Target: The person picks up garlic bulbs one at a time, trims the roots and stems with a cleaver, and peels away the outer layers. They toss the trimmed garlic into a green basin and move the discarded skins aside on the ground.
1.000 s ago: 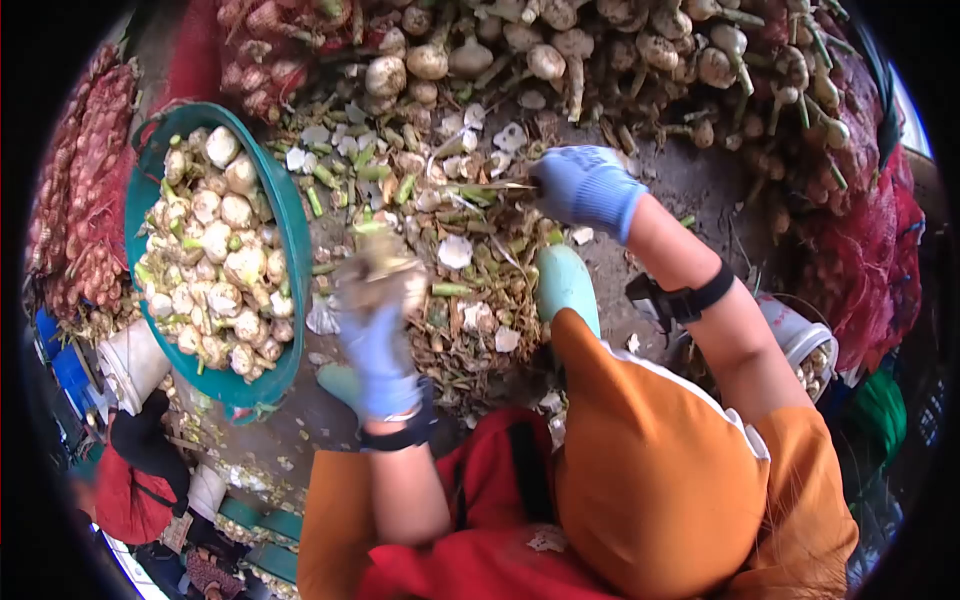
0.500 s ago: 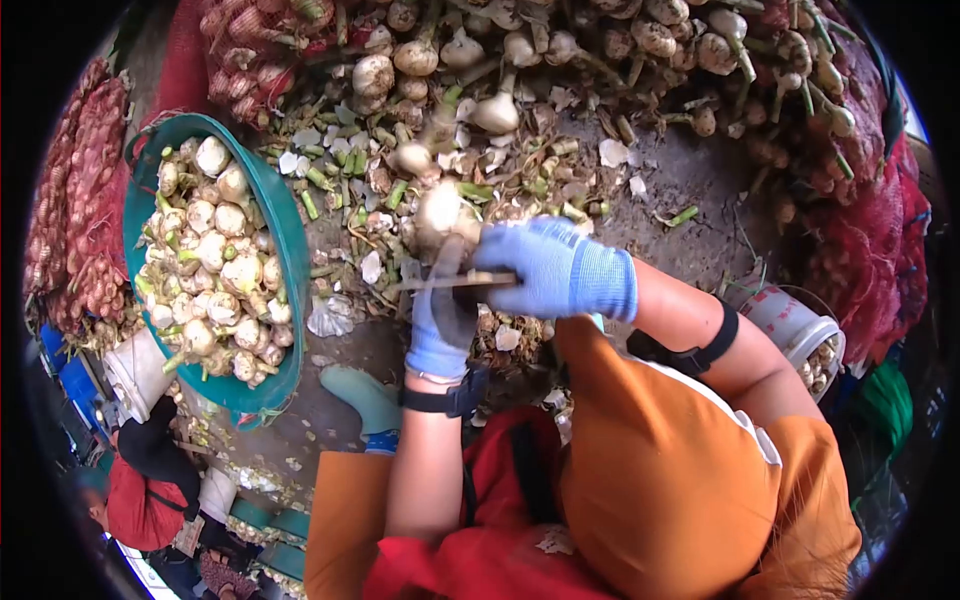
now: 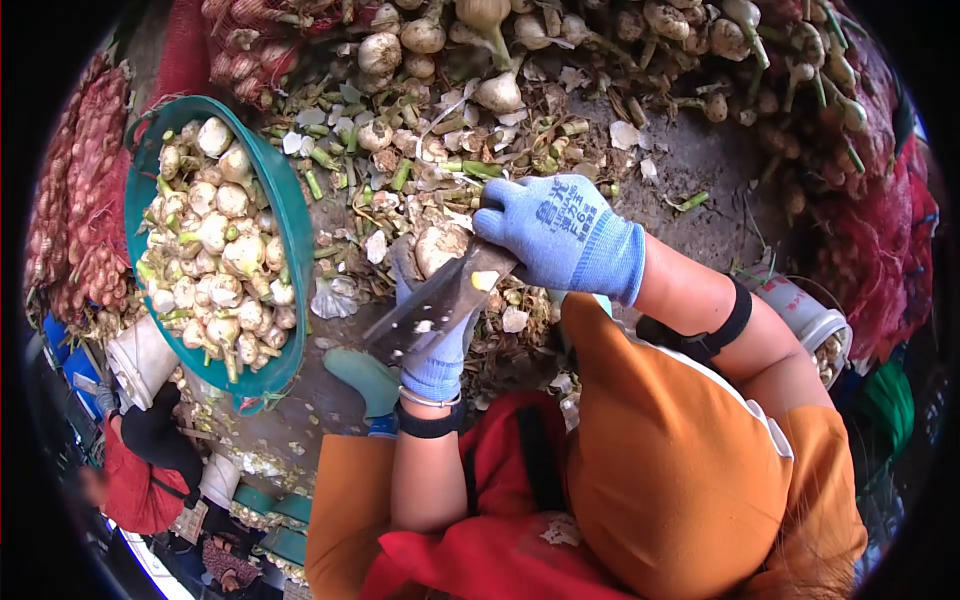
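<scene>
My right hand [image 3: 548,225], in a blue knitted glove with printed characters, is wrapped around the handle of a broad-bladed knife [image 3: 425,312]. The blade slants down to the left, with pale scraps and a cut piece stuck on it. Behind the blade, my left hand [image 3: 438,365], gloved as well, holds a garlic bulb [image 3: 440,248]. A grey finger shows along the bulb's left side; the blade hides most of that palm. Beneath both hands lies a litter of stem ends and papery skins [image 3: 400,190].
A teal tub [image 3: 300,240] full of trimmed garlic stands on the left. Untrimmed garlic [image 3: 660,20] is heaped at the top, with red mesh sacks [image 3: 90,190] at the far left. A white bucket [image 3: 815,330] lies at right. Another person [image 3: 145,490] sits lower left.
The knife has turned so its flat face shows, and my right hand has rotated back-up. The bulb has dropped slightly toward me, and its blurred stem is out of sight.
</scene>
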Action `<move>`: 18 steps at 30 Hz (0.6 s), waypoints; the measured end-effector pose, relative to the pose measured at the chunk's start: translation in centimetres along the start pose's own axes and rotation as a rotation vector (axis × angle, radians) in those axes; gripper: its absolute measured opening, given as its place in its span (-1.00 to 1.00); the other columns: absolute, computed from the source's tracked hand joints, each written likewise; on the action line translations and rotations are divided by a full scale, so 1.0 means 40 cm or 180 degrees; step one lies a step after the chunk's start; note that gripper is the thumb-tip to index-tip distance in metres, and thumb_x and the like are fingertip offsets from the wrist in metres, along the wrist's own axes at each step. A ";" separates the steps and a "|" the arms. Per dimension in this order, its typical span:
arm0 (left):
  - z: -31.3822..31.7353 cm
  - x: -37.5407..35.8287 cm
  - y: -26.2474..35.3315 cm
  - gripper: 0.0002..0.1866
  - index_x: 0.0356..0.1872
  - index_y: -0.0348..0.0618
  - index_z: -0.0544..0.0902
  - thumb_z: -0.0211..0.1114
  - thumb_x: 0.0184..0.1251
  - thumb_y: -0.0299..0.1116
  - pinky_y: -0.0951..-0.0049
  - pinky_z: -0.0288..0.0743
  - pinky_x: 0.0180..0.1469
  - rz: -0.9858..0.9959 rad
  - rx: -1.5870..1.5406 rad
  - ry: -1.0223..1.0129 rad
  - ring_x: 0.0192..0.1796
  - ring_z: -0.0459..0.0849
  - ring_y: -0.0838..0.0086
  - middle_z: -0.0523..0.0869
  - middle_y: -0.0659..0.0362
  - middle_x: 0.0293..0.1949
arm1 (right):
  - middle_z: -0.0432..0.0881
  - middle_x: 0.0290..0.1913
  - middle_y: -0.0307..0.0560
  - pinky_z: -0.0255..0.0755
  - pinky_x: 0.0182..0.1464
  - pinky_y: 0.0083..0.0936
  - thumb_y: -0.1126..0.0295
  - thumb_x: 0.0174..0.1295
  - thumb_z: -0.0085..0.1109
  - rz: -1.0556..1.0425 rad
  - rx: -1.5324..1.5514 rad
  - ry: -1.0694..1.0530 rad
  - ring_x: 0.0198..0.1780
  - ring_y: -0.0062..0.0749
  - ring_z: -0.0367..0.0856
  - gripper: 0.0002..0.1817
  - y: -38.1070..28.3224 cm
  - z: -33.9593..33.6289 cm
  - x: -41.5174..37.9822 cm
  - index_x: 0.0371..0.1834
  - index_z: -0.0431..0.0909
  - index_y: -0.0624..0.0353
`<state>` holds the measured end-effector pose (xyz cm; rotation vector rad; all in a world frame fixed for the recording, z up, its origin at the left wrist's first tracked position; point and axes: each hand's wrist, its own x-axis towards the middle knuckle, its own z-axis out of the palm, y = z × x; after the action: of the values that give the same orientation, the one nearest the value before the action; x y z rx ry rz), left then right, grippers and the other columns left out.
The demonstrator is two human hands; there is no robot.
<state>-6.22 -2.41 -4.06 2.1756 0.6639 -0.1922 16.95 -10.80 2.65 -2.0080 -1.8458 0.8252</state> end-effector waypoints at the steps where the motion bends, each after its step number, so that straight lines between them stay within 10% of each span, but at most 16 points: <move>1: 0.018 -0.010 -0.020 -0.37 0.47 0.04 0.25 0.23 0.41 -0.29 0.09 0.43 0.37 -0.0001 -0.0001 0.0000 0.30 0.53 0.35 0.44 0.25 0.37 | 0.53 -0.17 -0.03 0.54 -0.27 -0.16 0.24 0.08 0.27 0.0000 0.0000 -0.0002 -0.20 -0.06 0.65 -0.71 0.007 0.004 0.000 -0.15 0.53 0.02; 3: 0.009 0.002 0.017 -0.33 0.44 -0.03 0.27 0.31 0.34 -0.42 0.26 0.57 0.21 0.0406 -0.0814 0.0480 0.23 0.56 0.37 0.55 0.09 0.20 | 0.54 -0.18 -0.05 0.55 -0.26 -0.17 0.21 0.09 0.26 0.0063 0.0124 0.0209 -0.20 -0.08 0.67 -0.71 0.025 0.017 -0.001 -0.14 0.53 0.00; 5: -0.099 0.025 0.227 -0.22 0.30 -0.30 0.30 0.51 0.02 -0.53 0.34 0.51 0.20 -0.1078 -0.3823 0.0710 0.13 0.55 0.34 0.53 0.01 0.06 | 0.68 -0.32 0.02 0.60 -0.22 -0.19 0.24 0.10 0.24 0.0926 -0.0055 0.0082 -0.22 -0.06 0.72 -0.78 0.118 0.094 0.031 -0.28 0.64 0.11; 8: -0.083 0.029 0.213 -0.19 0.26 -0.29 0.30 0.58 -0.02 -0.39 0.24 0.44 0.28 -0.0057 -0.1558 0.0887 0.12 0.55 0.27 0.46 0.01 0.15 | 0.71 -0.40 -0.03 0.59 -0.29 -0.31 0.24 0.15 0.25 0.1634 0.1199 0.0195 -0.35 -0.29 0.73 -0.77 0.189 0.081 0.021 -0.27 0.65 0.17; 9: -0.055 0.022 0.218 -0.12 0.32 -0.27 0.26 0.59 -0.02 -0.33 0.25 0.42 0.30 -0.0779 -0.3439 0.1147 0.14 0.55 0.24 0.46 0.01 0.15 | 0.70 -0.40 -0.10 0.58 -0.33 -0.42 0.27 0.17 0.24 0.1845 0.2052 -0.0001 -0.39 -0.43 0.71 -0.79 0.158 0.062 0.017 -0.27 0.65 0.18; 11: -0.051 0.060 0.140 -0.06 0.40 -0.24 0.19 0.59 0.01 -0.38 0.38 0.47 0.25 0.0224 -0.0409 0.1076 0.16 0.55 0.34 0.43 0.04 0.23 | 0.68 -0.45 -0.19 0.53 -0.40 -0.50 0.18 0.18 0.31 0.1751 0.4020 -0.0296 -0.43 -0.59 0.64 -0.68 0.101 0.077 0.026 -0.20 0.64 0.23; 13: -0.042 0.060 0.162 -0.06 0.44 -0.24 0.16 0.57 0.06 -0.40 0.50 0.48 0.21 -0.1236 -0.4018 0.0809 0.14 0.57 0.42 0.44 0.06 0.25 | 0.68 -0.38 -0.12 0.55 -0.35 -0.38 0.20 0.14 0.32 0.1449 0.3707 -0.0404 -0.42 -0.39 0.66 -0.70 0.054 0.035 0.034 -0.18 0.63 0.18; 15: -0.054 0.044 0.136 -0.43 0.25 -0.31 0.41 0.42 0.23 -0.48 0.51 0.58 0.00 -0.1274 -0.4204 0.1178 0.00 0.62 0.48 0.64 0.11 -0.03 | 0.65 -0.27 -0.02 0.55 -0.24 -0.23 0.21 0.08 0.31 -0.0115 0.1541 0.0776 -0.31 -0.10 0.67 -0.71 0.042 0.057 0.036 -0.19 0.63 0.11; 18: -0.123 0.030 0.129 -0.62 0.10 -0.22 0.51 0.36 0.30 -0.44 0.49 0.61 -0.09 -0.1231 -0.3513 0.1248 -0.03 0.66 0.45 0.65 0.11 -0.04 | 0.65 -0.22 0.04 0.56 -0.10 -0.15 0.21 0.10 0.20 0.0827 0.0314 -0.0636 -0.16 0.01 0.68 -0.75 0.106 0.012 0.061 -0.23 0.64 0.10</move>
<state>-2.94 -0.86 2.19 1.0092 1.0785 0.3490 20.16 -9.08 -0.66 -2.2001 -1.6233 1.2042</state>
